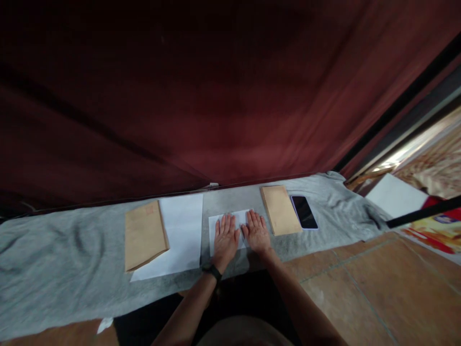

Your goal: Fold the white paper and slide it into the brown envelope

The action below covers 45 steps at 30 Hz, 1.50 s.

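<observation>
A small sheet of white paper (236, 218), apparently folded, lies on the grey cloth in front of me. My left hand (226, 238) rests flat on its left part, fingers stretched forward; a dark watch (212, 270) is on that wrist. On the sheet's right part my right hand (257, 233) presses flat too, its fingers extended. The two thumbs are close together, and both palms hide much of the paper. Just right of my right hand is a stack of brown envelopes (283, 211).
To the left, more brown envelopes (144, 235) overlap larger white sheets (185, 226). A phone (304, 212) lies beyond the right envelopes. The grey cloth (54, 259) runs along a dark red curtain (223, 120). At right are a black bar (425, 211) and a red-and-yellow package (439, 230).
</observation>
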Available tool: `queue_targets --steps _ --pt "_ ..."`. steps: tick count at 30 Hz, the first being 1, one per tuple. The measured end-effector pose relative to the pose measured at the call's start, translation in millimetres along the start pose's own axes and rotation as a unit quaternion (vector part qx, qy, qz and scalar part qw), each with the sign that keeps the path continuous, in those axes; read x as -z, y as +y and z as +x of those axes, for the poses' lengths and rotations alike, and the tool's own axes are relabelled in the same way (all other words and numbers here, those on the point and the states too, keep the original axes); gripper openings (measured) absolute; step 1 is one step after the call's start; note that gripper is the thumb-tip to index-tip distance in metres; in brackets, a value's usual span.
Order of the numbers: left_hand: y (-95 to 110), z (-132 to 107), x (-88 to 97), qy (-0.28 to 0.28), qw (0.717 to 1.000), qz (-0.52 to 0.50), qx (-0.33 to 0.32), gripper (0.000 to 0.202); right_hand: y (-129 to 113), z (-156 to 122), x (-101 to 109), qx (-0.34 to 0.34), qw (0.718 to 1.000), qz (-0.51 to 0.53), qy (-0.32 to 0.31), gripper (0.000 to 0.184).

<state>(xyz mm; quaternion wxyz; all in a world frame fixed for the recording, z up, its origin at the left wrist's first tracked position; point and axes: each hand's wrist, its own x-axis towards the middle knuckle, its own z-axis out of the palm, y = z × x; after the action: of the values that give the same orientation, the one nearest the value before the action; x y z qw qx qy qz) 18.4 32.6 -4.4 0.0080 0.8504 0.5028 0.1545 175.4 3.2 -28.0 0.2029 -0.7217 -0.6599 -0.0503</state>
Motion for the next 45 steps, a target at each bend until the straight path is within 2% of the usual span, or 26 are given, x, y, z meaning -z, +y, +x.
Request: queue_targets --steps 4,10,13,17,20,23,26,31,37,45 --pt "-1.5 5.3 -3.0 -0.004 1.000 0.014 -0.015 0.055 -1.1 -0.6 -1.0 -0.002 1.000 -0.002 0.017 0.058" --pt "-28.1 -5.4 3.3 0.016 0.999 0.031 -0.010 0.060 -1.4 -5.0 3.3 -0.020 0.999 -0.001 0.027 0.058" --pt "-34.4 -11.4 6.9 0.026 0.999 0.035 -0.008 0.063 -5.5 -2.4 8.0 -0.036 0.999 0.009 0.015 0.057" --pt "-35.3 -14.0 6.8 0.042 0.999 0.030 -0.015 0.063 -30.6 12.6 12.4 -0.078 0.997 0.025 -0.011 0.054" --pt "-36.9 -13.5 5.0 0.030 0.999 0.034 -0.021 0.059 -57.1 24.2 10.1 -0.030 0.997 0.059 -0.041 0.050" --pt "-39.7 -13.1 3.4 0.012 0.999 0.039 -0.026 0.055 -70.1 27.5 4.3 0.021 0.995 0.077 -0.053 0.048" --pt "-41.3 -13.1 2.7 0.012 0.999 0.031 -0.024 0.056 -63.8 24.6 0.0 0.026 0.996 0.075 -0.047 0.048" --pt "-39.5 -13.1 4.6 0.011 1.000 0.019 -0.021 0.060 -37.6 21.3 1.3 -0.009 0.997 0.061 -0.034 0.051" --pt "-36.4 -15.2 6.3 0.040 0.999 -0.004 0.004 0.064 -13.3 17.4 8.2 -0.033 0.998 0.046 -0.023 0.056" --pt "-40.4 -18.1 9.1 0.025 0.999 -0.007 0.035 0.062 3.5 7.8 15.5 -0.032 0.999 0.008 -0.024 0.058"
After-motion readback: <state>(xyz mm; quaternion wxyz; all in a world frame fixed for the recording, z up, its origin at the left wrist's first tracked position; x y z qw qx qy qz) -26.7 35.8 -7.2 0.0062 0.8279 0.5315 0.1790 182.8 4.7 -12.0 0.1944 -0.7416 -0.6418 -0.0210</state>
